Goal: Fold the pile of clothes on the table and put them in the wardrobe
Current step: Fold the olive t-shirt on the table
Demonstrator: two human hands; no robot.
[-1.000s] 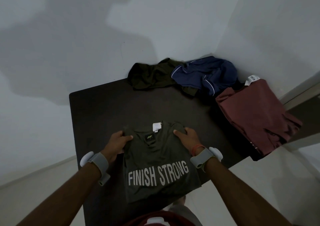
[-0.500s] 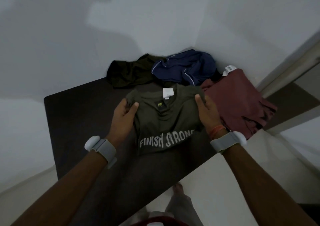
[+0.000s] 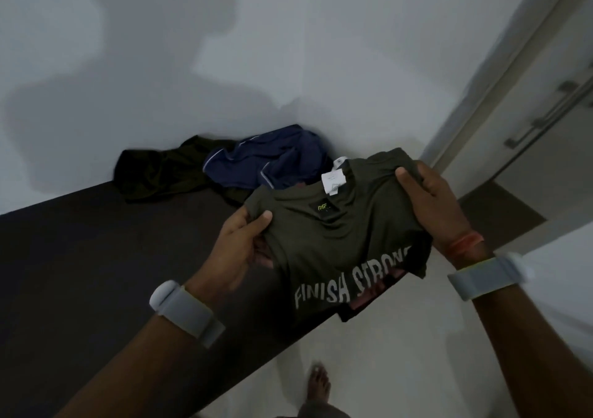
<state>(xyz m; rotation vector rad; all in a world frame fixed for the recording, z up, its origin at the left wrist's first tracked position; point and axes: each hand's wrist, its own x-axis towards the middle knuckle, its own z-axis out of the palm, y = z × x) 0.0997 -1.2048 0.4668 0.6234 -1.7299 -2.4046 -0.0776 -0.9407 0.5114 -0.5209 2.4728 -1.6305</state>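
Observation:
A folded olive-green T-shirt (image 3: 340, 238) with white "FINISH STRONG" lettering hangs in the air above the right end of the dark table (image 3: 96, 257). My left hand (image 3: 240, 244) grips its left edge, thumb on top. My right hand (image 3: 430, 206) grips its right edge near the collar. A bit of maroon cloth (image 3: 369, 299) shows under the shirt's lower edge. At the back of the table lie a crumpled dark green garment (image 3: 157, 174) and a navy blue garment (image 3: 269, 161) with white piping.
A white wall stands behind the table. To the right is a pale door (image 3: 532, 122) with a long metal handle (image 3: 542, 116). My bare foot (image 3: 317, 385) is on the light floor below the table's front edge.
Both hands have lifted the folded olive T-shirt off the table and carried it to the right, over the maroon garment. The view has swung right, showing the door.

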